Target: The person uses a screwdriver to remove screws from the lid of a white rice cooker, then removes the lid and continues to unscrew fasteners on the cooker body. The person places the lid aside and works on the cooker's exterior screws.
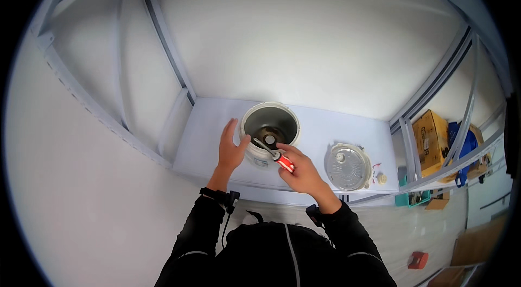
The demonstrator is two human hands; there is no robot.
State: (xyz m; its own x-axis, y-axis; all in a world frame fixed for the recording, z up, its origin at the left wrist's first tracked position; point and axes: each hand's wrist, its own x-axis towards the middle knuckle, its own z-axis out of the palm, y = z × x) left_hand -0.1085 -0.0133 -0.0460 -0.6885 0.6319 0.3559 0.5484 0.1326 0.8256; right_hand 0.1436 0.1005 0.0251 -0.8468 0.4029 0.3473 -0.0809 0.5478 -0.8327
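Note:
A round, pale rice cooker body [269, 117] stands on the white table, its top uncovered and its grey inside showing. At its bottom sits a round heating plate with a light disc in the centre. My right hand [303, 174] is closed around the red and white handle of a screwdriver [284, 162]. The metal shaft points up and left across the near rim of the cooker. At the cooker's left side is my left hand [232, 148], fingers stretched and holding nothing; whether it touches the wall I cannot tell.
A round cooker lid [347, 167] lies at the right on the table [211, 118]. Beside it are a small cream cap [381, 178] and some small red and white bits. Metal frame posts flank the table. Cardboard boxes [430, 143] and a teal basket [415, 198] are further right.

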